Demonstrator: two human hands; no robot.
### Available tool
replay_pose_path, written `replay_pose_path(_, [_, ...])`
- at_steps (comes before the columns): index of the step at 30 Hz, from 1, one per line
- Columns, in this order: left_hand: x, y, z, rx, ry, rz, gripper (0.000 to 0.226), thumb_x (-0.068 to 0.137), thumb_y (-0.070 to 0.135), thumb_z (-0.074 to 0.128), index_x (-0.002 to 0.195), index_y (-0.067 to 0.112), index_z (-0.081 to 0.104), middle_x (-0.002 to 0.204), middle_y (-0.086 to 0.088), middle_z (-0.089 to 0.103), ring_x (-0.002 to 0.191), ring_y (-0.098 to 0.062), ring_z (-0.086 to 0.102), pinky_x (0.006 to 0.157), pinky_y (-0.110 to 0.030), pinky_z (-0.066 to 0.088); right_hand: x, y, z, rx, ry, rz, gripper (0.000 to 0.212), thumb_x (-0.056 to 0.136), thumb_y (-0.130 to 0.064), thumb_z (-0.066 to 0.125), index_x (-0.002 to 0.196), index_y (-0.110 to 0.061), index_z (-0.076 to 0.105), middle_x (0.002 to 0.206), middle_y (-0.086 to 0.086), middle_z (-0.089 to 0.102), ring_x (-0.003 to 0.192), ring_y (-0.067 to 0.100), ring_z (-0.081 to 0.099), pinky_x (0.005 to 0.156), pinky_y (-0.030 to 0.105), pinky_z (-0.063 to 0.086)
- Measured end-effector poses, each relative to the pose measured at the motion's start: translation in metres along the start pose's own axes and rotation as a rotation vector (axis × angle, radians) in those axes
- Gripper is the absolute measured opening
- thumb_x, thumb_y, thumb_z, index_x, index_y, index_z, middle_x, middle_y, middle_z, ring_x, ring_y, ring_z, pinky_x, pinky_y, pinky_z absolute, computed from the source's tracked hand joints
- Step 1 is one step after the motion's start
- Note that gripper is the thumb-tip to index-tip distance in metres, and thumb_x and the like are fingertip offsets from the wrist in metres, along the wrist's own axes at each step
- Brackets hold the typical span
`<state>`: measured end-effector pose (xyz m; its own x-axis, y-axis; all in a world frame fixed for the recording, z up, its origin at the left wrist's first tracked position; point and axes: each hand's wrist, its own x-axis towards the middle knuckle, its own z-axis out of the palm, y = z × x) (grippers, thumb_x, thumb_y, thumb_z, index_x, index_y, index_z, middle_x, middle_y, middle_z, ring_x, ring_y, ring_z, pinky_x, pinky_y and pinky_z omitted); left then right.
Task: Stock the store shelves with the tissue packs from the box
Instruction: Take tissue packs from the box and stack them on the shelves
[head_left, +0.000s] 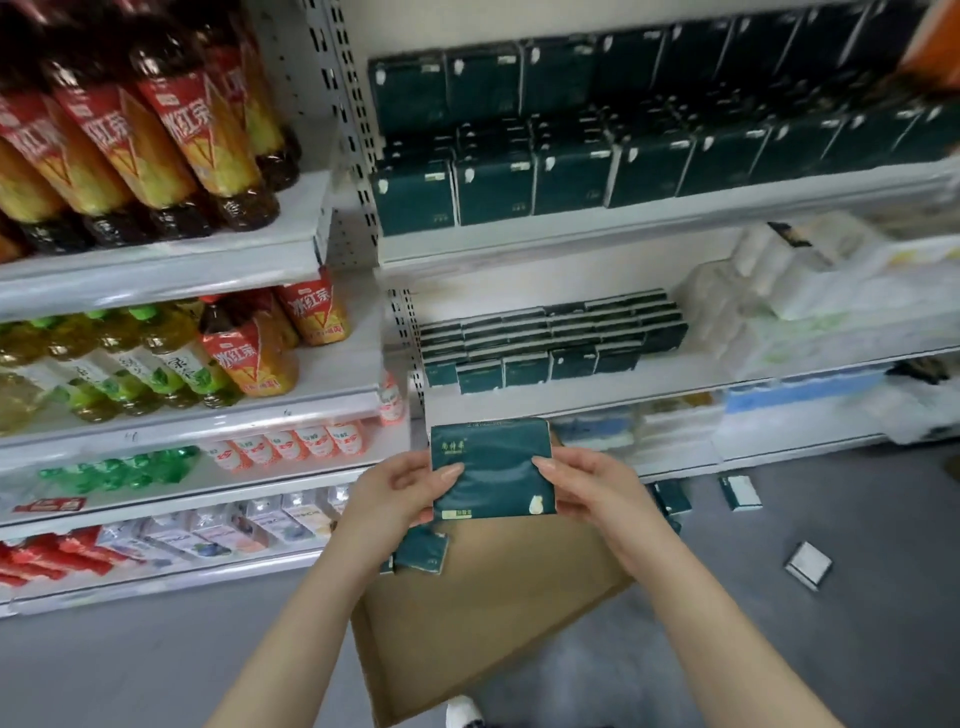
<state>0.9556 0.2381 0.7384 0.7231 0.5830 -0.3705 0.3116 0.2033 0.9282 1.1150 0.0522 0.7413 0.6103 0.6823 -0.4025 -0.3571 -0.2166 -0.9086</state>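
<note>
A dark green tissue pack (493, 470) is held flat in front of me, above the open cardboard box (467, 613) on the floor. My left hand (400, 493) grips its left edge with the thumb on top. My right hand (587, 488) grips its right edge the same way. A few more green packs (421, 553) lie inside the box, under my left wrist. Rows of the same packs (550, 338) fill the left part of the middle shelf, and larger stacks (571, 156) stand on the shelf above.
Drink bottles (145, 135) fill the left shelving bay. White paper rolls (789, 296) sit right of the packs on the middle shelf. Loose packs (740, 493) and one more (808, 565) lie on the grey floor at the right. A white shoe (465, 712) shows below the box.
</note>
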Motion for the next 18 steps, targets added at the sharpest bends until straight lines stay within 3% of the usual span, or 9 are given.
replay_pose_path(3, [-0.001,0.013,0.041,0.0,-0.028,0.041,0.055,0.069,0.044,0.084,0.116,0.018,0.071,0.106,-0.002,0.078,0.1,-0.02,0.075,0.088,-0.037,0.06,-0.011,-0.012,-0.04,0.002,0.034,-0.044,0.027,0.087,-0.028,0.074,0.11,-0.014,0.074,0.109,0.01,0.075,0.112,0.037,0.065,0.102,0.051,0.05])
replay_pose_path(6, [-0.003,0.025,0.084,-0.007,-0.038,0.078,0.054,0.07,0.042,0.083,0.116,0.017,0.072,0.107,-0.002,0.078,0.1,-0.019,0.075,0.083,-0.033,0.06,-0.023,-0.024,-0.08,0.004,0.043,-0.085,0.025,0.087,-0.026,0.073,0.109,-0.014,0.074,0.105,0.006,0.077,0.105,0.028,0.07,0.089,0.038,0.058])
replay_pose_path(9, [-0.006,0.033,0.129,-0.018,-0.037,0.115,0.049,0.07,0.039,0.082,0.113,0.017,0.073,0.104,-0.003,0.078,0.095,-0.016,0.075,0.07,-0.02,0.058,-0.034,-0.032,-0.123,-0.018,0.039,-0.104,0.025,0.087,-0.028,0.073,0.108,-0.014,0.073,0.103,0.003,0.077,0.097,0.019,0.073,0.076,0.026,0.055])
replay_pose_path(12, [-0.006,0.041,0.172,-0.028,-0.049,0.123,0.041,0.075,0.03,0.082,0.112,0.016,0.073,0.103,-0.004,0.078,0.095,-0.019,0.076,0.07,-0.022,0.059,-0.042,-0.04,-0.163,-0.02,0.063,-0.106,0.029,0.087,-0.029,0.073,0.111,-0.014,0.071,0.101,0.001,0.077,0.093,0.013,0.073,0.072,0.02,0.054])
replay_pose_path(15, [-0.004,0.05,0.208,-0.001,-0.08,0.135,0.035,0.081,0.026,0.08,0.113,0.015,0.073,0.104,-0.003,0.078,0.096,-0.019,0.075,0.073,-0.023,0.059,-0.048,-0.047,-0.198,-0.008,0.081,-0.111,0.026,0.088,-0.028,0.072,0.11,-0.014,0.071,0.1,0.0,0.078,0.095,0.015,0.074,0.076,0.023,0.056])
replay_pose_path(18, [0.007,0.065,0.231,0.04,-0.089,0.174,0.041,0.075,0.038,0.086,0.111,0.021,0.074,0.102,0.002,0.078,0.094,-0.014,0.075,0.072,-0.019,0.058,-0.045,-0.057,-0.225,0.018,0.092,-0.129,0.025,0.09,-0.024,0.07,0.112,-0.012,0.07,0.102,0.003,0.077,0.098,0.021,0.073,0.086,0.032,0.057])
